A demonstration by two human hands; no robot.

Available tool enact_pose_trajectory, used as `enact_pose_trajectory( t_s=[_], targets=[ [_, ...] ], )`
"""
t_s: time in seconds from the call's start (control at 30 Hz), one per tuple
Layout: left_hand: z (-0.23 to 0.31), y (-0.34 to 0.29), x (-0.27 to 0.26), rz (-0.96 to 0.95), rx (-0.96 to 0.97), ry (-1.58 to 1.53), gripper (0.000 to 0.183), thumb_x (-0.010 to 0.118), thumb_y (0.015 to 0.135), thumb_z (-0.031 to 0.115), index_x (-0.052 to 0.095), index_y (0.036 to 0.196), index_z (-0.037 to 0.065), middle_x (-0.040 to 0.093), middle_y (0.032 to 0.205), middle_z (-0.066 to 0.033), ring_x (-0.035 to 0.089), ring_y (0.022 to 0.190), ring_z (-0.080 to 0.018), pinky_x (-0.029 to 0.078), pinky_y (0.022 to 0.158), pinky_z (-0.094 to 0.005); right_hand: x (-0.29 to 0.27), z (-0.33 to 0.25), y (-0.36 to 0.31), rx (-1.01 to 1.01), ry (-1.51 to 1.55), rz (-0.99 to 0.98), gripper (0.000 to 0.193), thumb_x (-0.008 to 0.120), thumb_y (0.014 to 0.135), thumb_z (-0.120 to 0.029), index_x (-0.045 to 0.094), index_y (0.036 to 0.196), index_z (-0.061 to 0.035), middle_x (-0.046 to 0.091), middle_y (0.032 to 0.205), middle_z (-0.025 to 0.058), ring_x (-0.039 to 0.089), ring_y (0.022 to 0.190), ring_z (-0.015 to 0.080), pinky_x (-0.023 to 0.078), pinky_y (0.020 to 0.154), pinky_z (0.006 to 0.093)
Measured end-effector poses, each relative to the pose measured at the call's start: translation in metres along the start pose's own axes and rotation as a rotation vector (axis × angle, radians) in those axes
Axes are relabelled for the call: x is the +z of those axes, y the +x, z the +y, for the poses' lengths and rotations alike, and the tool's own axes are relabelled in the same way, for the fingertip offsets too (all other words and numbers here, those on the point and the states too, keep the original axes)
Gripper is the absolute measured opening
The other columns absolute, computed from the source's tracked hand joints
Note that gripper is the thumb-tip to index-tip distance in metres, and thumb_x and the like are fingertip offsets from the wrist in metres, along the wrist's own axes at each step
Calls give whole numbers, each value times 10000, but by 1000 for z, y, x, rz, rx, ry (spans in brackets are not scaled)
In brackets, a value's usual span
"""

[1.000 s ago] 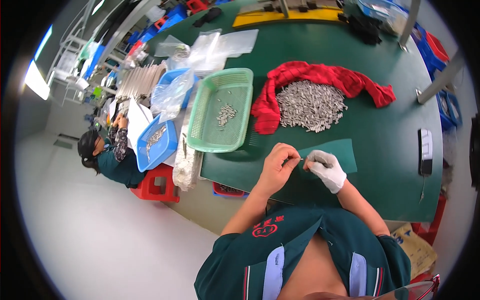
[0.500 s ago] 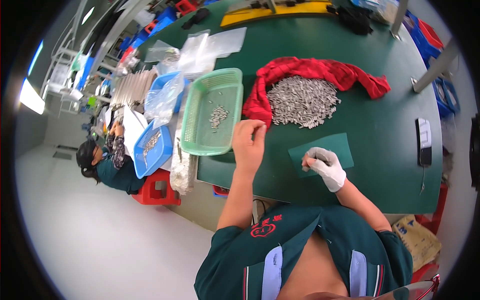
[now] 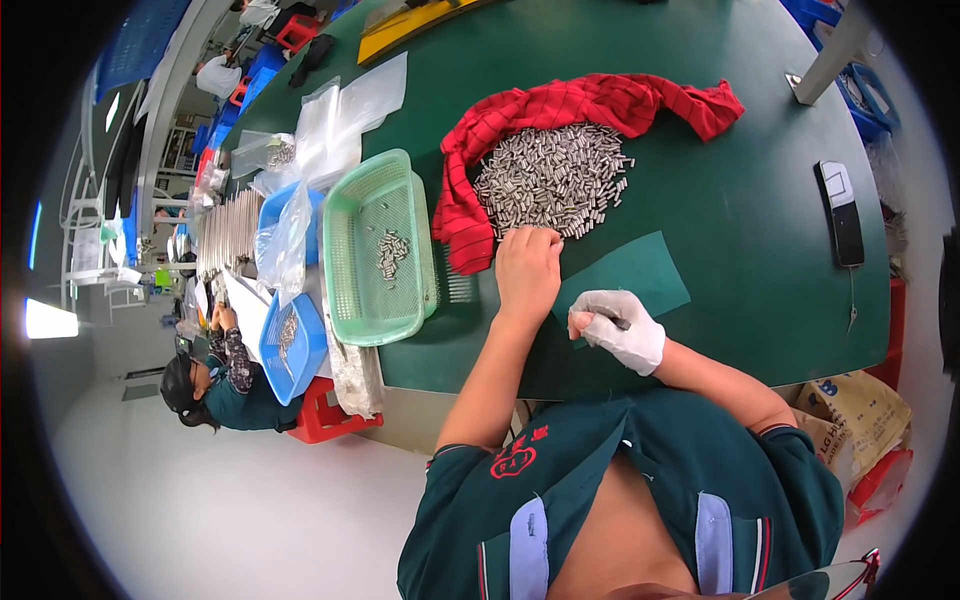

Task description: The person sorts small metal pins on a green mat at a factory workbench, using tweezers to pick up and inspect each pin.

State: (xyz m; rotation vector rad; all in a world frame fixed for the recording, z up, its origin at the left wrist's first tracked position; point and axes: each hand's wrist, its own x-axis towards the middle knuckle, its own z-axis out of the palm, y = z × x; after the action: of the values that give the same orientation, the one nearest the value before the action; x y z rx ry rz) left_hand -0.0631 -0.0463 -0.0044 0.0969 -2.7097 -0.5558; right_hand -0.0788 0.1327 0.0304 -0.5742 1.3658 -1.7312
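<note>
A heap of small silvery metal pins (image 3: pixel 555 180) lies on the green table, with a red checked cloth (image 3: pixel 463 222) bunched around its far and left sides. My bare left hand (image 3: pixel 529 268) is at the heap's near edge, fingers curled down and together; whatever is between the fingertips is hidden. My right hand (image 3: pixel 622 332), in a white glove with bare fingertips, is closed over the near edge of a dark green sheet (image 3: pixel 640 275). A small greyish bit shows in its grip, too small to name. Left of the cloth stands a light green basket (image 3: pixel 340 215) holding some pins.
A short row of pins (image 3: pixel 460 288) lies beside the basket. Farther left are blue trays (image 3: pixel 310 352), clear plastic bags (image 3: pixel 335 130) and a co-worker (image 3: pixel 215 380) seated at the table. A phone (image 3: pixel 842 225) lies at the right; a metal post (image 3: pixel 835 50) rises behind it.
My left hand has gone from beside the basket, right to the pin heap's near edge. My right hand stays closed by the green sheet. The whole view has shifted and turned slightly.
</note>
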Motion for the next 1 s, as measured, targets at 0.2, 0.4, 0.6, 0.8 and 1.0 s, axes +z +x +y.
enact_pose_trajectory(
  t_s=[0.2, 0.4, 0.6, 0.8, 1.0],
  targets=[
    [1, 1, -6, 4, 33, -53, 105, 658, 769, 59, 582, 842, 56, 555, 811, -69, 525, 777, -240, 430, 709, -351, -2, 1, 2, 6, 20, 11, 210, 543, 911, -187, 604, 824, -6, 576, 701, 7, 483, 643, 58, 408, 599, 232],
    [4, -18, -25, -20, -323, -1133, 49, 588, 870, 3, 571, 911, 24, 513, 890, -2, 452, 761, -71, 375, 673, -206, 0, 3, 2, 20, 51, 35, 224, 537, 914, -202, 602, 815, -12, 570, 697, 4, 472, 629, 61, 403, 591, 231],
    [10, -27, -37, -30, -281, -1217, 45, 595, 877, 10, 571, 915, 10, 507, 936, -17, 451, 766, -61, 372, 672, -192, 2, 9, 3, -7, 59, 46, 329, 530, 928, -318, 571, 798, -19, 568, 758, 32, 474, 632, 83, 398, 585, 234],
    [12, -34, -40, -32, -276, -1145, 35, 601, 875, 16, 579, 898, 1, 520, 907, -18, 453, 745, -60, 376, 657, -194, 0, 10, 4, 15, 207, 152, 307, 522, 939, -304, 558, 795, -35, 541, 721, 17, 461, 627, 78, 392, 588, 228],
    [19, -45, -45, -98, -341, -728, 59, 608, 855, 26, 588, 905, 4, 580, 800, -40, 531, 742, -121, 422, 695, -244, 2, 12, 8, 19, 267, 285, 410, 503, 949, -386, 519, 726, -42, 512, 666, 49, 427, 569, 113, 400, 607, 259]
  ],
)
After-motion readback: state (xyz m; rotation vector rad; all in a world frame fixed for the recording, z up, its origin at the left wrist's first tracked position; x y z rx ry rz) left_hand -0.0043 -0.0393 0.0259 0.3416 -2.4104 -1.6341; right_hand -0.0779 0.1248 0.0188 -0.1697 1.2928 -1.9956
